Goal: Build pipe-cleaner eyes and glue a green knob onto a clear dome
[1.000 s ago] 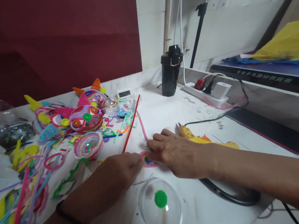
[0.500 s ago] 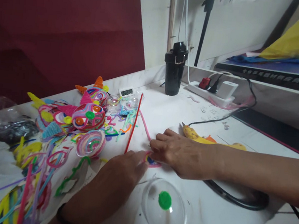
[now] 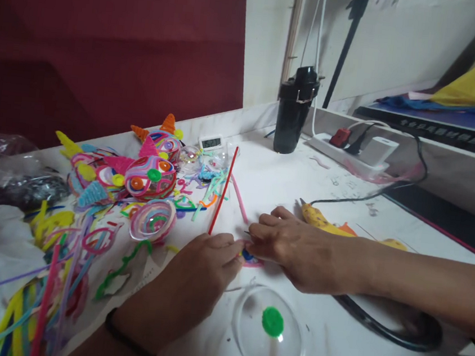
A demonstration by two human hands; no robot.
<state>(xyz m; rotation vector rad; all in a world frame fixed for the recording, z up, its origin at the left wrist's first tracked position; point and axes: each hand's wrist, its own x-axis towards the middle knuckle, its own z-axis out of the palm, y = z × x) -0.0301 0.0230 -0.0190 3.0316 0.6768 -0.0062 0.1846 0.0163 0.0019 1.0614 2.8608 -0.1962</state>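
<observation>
My left hand (image 3: 206, 268) and my right hand (image 3: 293, 246) meet over the white tabletop, fingers bent and pressed on a small coiled pipe-cleaner piece (image 3: 253, 263), pink outside with blue inside. Fingers cover much of it. A thin dark tip pokes out beside my right fingers; what it belongs to is hidden. Behind my left hand rises a red pipe cleaner (image 3: 223, 190), its lower end out of sight. A pink pipe cleaner (image 3: 240, 198) lies beyond the fingers. Nearest me sits a clear plastic dome (image 3: 246, 337) bearing a green disc (image 3: 272, 322).
Pipe-cleaner fish shapes (image 3: 150, 177) and loose pipe cleaners (image 3: 19, 319) crowd the left. A yellow tool (image 3: 316, 217) lies behind my right forearm. Farther back stand a black shaker bottle (image 3: 292, 116) and a power strip (image 3: 350, 156) with a cable. A black loop (image 3: 391, 330) lies right.
The view has swung slightly left, so everything sits farther right in the picture. Both hands stay on the coiled piece, with little visible finger movement.
</observation>
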